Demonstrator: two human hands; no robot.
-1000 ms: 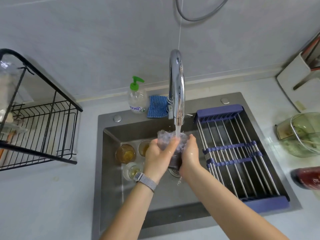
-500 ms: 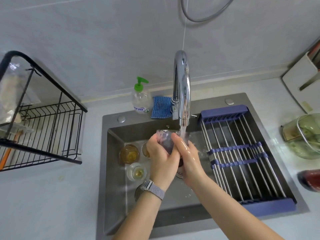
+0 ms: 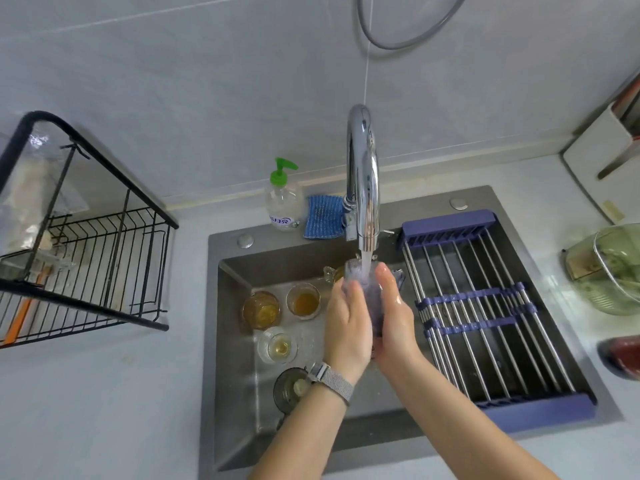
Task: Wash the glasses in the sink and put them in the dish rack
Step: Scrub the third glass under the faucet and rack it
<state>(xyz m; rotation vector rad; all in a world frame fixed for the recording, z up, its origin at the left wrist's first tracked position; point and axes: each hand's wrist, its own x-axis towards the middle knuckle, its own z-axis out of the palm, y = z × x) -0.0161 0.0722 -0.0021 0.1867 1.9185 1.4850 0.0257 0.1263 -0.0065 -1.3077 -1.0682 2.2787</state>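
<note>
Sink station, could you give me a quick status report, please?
Left hand and right hand both gripping purple glass under running faucet. Four glasses waiting in sink. Nothing in the way.

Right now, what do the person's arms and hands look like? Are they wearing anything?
Both arms are bare, with no sleeves showing as far as the picture reaches. The left hand has a watch band of grey woven mesh round its wrist, with a metal piece at its edge. The right hand wears nothing and looks wet and shiny. No gloves or rings can be seen.
</note>
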